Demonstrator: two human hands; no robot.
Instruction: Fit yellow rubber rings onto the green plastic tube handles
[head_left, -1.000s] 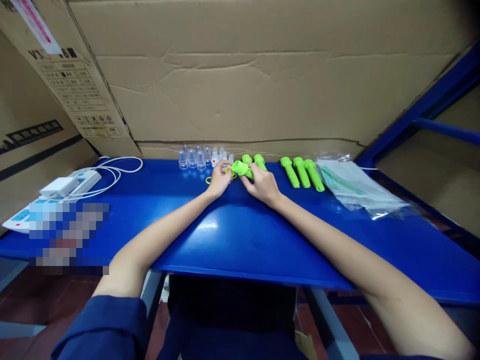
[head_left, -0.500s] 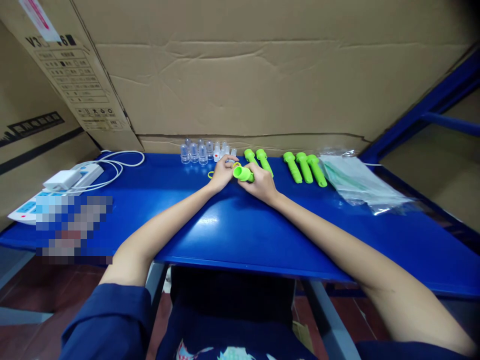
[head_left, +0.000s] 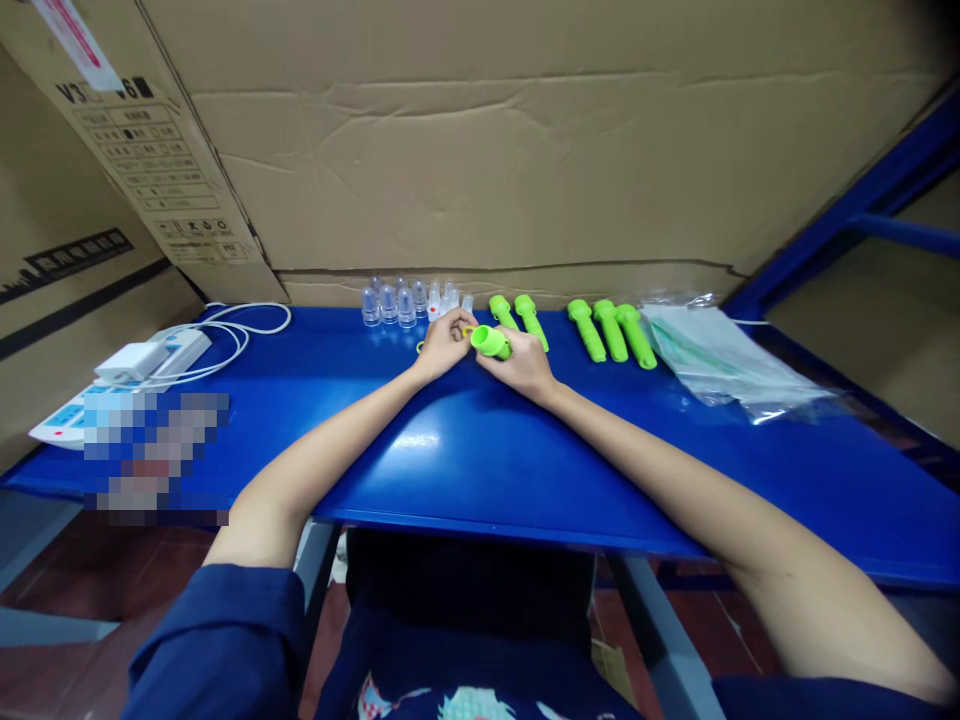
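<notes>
The right hand [head_left: 525, 361], gripping the green tube [head_left: 491, 343], has tilted its mouth further up, beside the left hand's [head_left: 444, 343] pinched yellow ring [head_left: 466, 331].

A creased sheet of brown cardboard [head_left: 525, 180] fills twelve o'clock like a wall. At ten o'clock stands a cardboard panel [head_left: 161, 175] printed with a form, and a carton [head_left: 67, 190] with a black band sits toward nine. A blue metal frame [head_left: 892, 165] slants across two o'clock. The glossy blue table [head_left: 517, 470] carries a patch of reflected light [head_left: 416, 440] at half past seven. Grey legs [head_left: 664, 635] show at five and seven, over dark red floor tiles [head_left: 731, 620]
</notes>
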